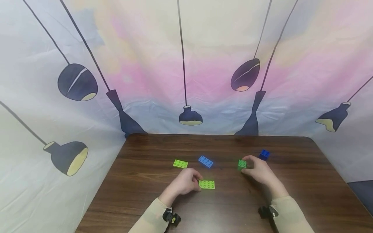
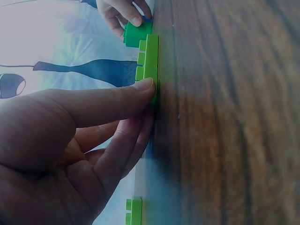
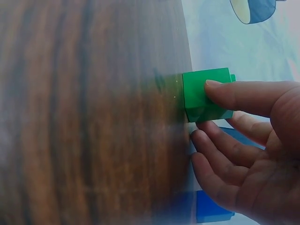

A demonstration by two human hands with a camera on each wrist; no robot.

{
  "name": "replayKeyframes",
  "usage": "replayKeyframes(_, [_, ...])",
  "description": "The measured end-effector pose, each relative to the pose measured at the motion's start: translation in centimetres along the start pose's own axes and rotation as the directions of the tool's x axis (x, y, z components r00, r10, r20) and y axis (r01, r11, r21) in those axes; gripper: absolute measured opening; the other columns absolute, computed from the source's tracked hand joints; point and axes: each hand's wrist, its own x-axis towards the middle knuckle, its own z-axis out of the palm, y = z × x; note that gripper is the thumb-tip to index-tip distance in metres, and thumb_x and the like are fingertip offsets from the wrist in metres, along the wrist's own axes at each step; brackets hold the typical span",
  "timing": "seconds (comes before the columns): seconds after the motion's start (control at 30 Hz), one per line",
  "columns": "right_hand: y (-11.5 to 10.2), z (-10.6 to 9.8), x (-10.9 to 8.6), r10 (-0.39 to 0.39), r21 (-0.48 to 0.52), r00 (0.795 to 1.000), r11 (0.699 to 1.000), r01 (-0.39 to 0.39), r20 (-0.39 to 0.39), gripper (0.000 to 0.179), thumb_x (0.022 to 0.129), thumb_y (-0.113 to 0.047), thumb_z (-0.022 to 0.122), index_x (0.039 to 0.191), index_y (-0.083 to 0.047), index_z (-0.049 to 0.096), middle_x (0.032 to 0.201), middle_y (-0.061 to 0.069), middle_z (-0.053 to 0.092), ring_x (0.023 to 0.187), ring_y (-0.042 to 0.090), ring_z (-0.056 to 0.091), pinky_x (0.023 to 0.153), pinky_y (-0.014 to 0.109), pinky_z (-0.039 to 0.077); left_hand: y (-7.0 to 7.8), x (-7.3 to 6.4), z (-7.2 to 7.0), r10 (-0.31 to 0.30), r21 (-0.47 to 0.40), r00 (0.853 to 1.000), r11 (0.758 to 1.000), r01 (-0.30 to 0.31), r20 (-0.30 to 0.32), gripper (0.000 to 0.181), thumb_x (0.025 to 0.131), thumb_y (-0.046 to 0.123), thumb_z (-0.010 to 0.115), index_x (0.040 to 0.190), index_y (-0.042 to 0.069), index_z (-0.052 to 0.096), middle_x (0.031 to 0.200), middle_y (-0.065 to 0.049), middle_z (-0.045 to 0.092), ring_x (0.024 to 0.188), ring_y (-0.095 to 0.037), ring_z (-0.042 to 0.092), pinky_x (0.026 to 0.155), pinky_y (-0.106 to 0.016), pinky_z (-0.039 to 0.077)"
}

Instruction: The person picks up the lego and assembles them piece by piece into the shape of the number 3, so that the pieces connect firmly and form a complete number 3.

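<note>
Near the middle of the table, my left hand [image 1: 186, 182] pinches the left end of a flat lime-green toy brick [image 1: 207, 184] between thumb and fingers. The brick, studs up, lies at the tabletop. To the right, my right hand [image 1: 260, 170] holds a green square toy brick [image 1: 242, 164] by its sides; in the right wrist view the thumb presses the green brick's [image 3: 206, 93] near face. Just beyond the right hand stands a dark blue square brick [image 1: 264, 154]. Farther back lie a second lime-green brick [image 1: 180, 163] and a lighter blue flat brick [image 1: 205, 161].
The brown wooden table [image 1: 163, 145] ends at a hanging cloth [image 1: 157, 64] printed with lamps. Both forearms come in from the near edge, each with a black wrist camera, the left one [image 1: 172, 217] and the right one [image 1: 267, 212].
</note>
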Motion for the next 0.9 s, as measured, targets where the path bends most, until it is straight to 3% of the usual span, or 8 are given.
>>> replayKeyframes(0.9, [0.04, -0.09, -0.02, -0.018, -0.009, 1.0, 1.0, 0.018, 0.007, 0.044, 0.095, -0.018, 0.081, 0.133, -0.004, 0.064, 0.134, 0.025, 0.067, 0.128, 0.051, 0.058, 0.099, 0.069, 0.047, -0.12, 0.09, -0.01, 0.017, 0.006, 1.0, 1.0, -0.017, 0.0, 0.029, 0.075, -0.008, 0.089, 0.1, 0.0, 0.077, 0.07, 0.002, 0.063, 0.063, -0.009, 0.057, 0.057, -0.026, 0.047])
